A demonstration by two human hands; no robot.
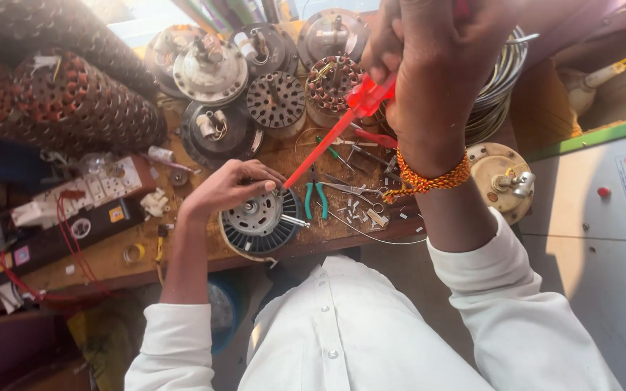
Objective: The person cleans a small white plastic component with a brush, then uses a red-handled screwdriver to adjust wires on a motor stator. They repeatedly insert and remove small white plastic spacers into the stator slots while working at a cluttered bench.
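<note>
My left hand (227, 187) rests on top of a round fan motor (261, 223) at the front edge of the wooden workbench (182, 250), fingers spread over its metal hub. My right hand (429, 65), raised close to the camera with an orange thread band on the wrist, is closed on the handle of a red screwdriver (327, 137). The screwdriver slants down to the left, and its tip meets the motor beside my left fingertips.
Several more fan motors and copper-wound stators (277, 98) crowd the back of the bench. Green-handled pliers (314, 195), scissors and wire scraps lie right of the motor. A switch board (88, 199) with red wires sits left. A grey control cabinet (603, 217) stands right.
</note>
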